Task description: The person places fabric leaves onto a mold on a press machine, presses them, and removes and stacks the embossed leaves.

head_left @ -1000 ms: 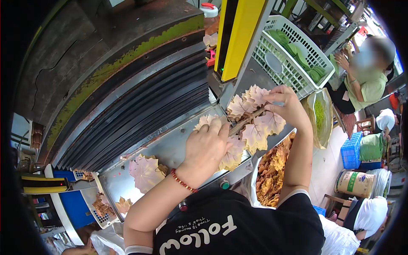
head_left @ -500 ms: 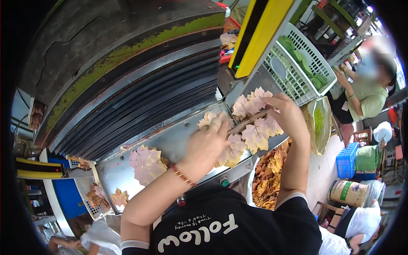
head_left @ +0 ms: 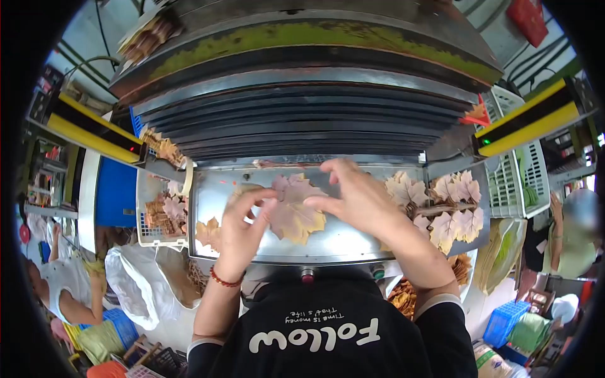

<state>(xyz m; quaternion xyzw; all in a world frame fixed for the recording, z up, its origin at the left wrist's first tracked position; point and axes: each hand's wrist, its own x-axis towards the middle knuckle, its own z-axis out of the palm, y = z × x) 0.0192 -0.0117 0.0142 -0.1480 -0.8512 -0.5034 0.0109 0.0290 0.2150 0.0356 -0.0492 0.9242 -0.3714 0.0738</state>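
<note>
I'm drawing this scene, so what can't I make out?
All in the head view:
Pink-and-yellow, maple-shaped leaf: left edge hidden by the left fingers; can't tell whether they pinch it.
Orange-brown leaf heap: partly hidden by the right arm.
White slotted plastic basket: partly hidden by the yellow-and-black bar.
Person in pale shirt: head blurred, body partly cut off by the dark rim.

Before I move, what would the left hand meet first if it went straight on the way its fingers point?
Most likely the pink-and-yellow maple-shaped leaf: the left hand overlaps its left edge in the picture, though depth leaves contact unclear.
</note>
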